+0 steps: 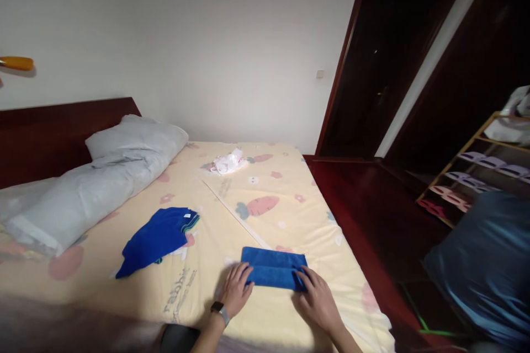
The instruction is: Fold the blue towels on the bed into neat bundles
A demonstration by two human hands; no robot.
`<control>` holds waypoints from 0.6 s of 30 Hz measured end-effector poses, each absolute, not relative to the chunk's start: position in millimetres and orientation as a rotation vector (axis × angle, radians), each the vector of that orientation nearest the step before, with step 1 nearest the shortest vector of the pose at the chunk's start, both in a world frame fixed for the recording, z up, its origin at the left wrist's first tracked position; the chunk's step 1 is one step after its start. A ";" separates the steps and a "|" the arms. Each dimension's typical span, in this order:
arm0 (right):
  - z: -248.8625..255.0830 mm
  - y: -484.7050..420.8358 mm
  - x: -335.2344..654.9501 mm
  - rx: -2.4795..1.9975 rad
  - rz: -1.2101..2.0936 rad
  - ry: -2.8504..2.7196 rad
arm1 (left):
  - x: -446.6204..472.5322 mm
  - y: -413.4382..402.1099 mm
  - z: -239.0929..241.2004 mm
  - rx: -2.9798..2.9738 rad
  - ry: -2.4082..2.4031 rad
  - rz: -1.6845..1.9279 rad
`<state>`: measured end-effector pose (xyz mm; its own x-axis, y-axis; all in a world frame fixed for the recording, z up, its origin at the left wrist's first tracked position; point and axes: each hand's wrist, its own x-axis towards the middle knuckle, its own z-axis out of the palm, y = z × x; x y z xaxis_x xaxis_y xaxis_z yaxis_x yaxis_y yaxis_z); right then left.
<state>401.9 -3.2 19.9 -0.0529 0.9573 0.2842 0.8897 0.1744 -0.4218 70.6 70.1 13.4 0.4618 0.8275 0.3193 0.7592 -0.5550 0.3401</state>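
Room: a bedroom with a pale wall, dark red wood floor and a dark doorway [385,66] at the far right.
Surface: a bed [265,314] under a cream sheet printed with carrots and small flowers.
Left hand [237,288]: rests palm down on the sheet at the near edge, a watch on the wrist; its fingers are slightly spread and the tips lie on the left end of the folded blue towel [274,268].
Right hand [318,299]: palm down beside it, fingers loosely spread, tips pressing the towel's near right corner.
Folded blue towel: bright blue, soft-napped, folded into a flat, narrow rectangle with a crease along its length; it lies on the sheet just beyond both hands, near the bed's right side.
Blue cloth pile [159,237]: darker blue, loosely stacked, well to the left.
Pillows [103,176]: grey, further left by the headboard.
White crumpled bag [228,162]: far end of the bed.
Shelf [476,176]: shoe rack on the right.
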 end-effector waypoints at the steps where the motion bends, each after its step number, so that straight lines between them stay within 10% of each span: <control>1: 19.7 -2.6 401.3 -1.672 0.211 -2.069 | 71.2 70.4 15.2 2.621 1.298 0.602; 18: 40.5 62.7 437.9 -1.769 1.020 -1.379 | 95.3 168.1 56.4 1.965 1.535 0.421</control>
<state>437.9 62.7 40.5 0.1378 0.9744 -0.1778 0.4556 -0.2217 -0.8621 95.3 168.1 56.4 0.2800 0.9532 -0.1140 0.7615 -0.1482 0.6310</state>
